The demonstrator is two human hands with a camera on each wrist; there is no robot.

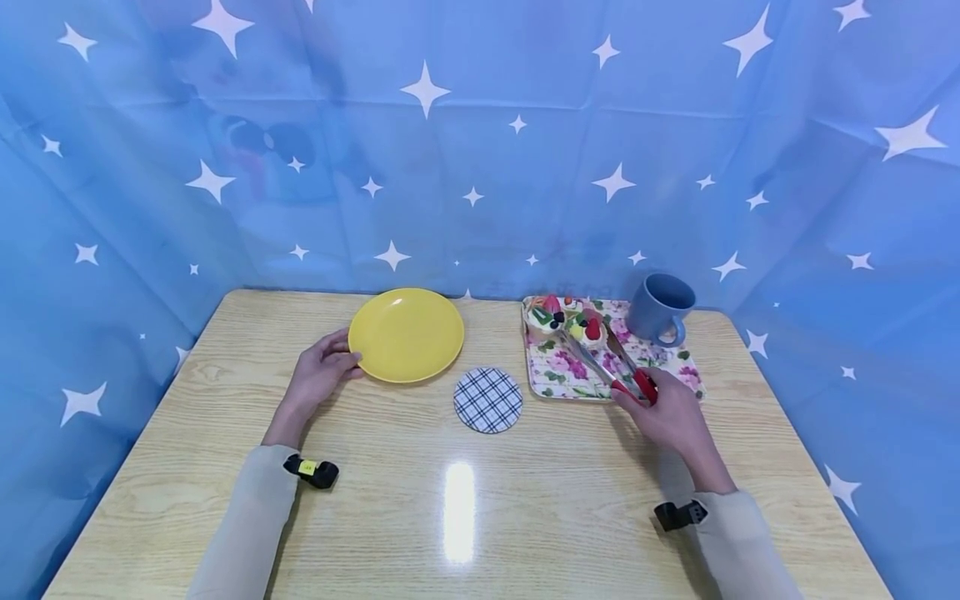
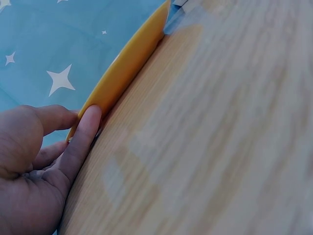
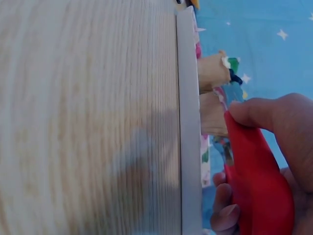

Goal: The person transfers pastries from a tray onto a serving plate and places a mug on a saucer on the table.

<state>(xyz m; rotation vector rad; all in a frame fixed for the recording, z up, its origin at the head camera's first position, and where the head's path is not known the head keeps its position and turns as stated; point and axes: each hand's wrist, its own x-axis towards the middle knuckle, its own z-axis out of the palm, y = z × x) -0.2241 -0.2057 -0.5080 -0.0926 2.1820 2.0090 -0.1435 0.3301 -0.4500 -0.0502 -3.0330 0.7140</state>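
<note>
Though red-handled, tongs (image 3: 257, 176) unclear at tips.

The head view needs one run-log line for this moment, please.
left hand: pinches yellow plate; right hand: grips red-handled tongs; tongs: at fruit tarts on floral tray

A pale, wood-grained surface (image 1: 390, 517) is carrying three things, with a streak of light gleaming in its middle. A yellow plate (image 1: 407, 335) is resting by the far edge, left of centre, while a floral tray (image 1: 557, 367) is lying along that edge towards the far right corner. Between them, slightly closer to the near edge, a round checked coaster (image 1: 488, 401) is lying flat.
</note>
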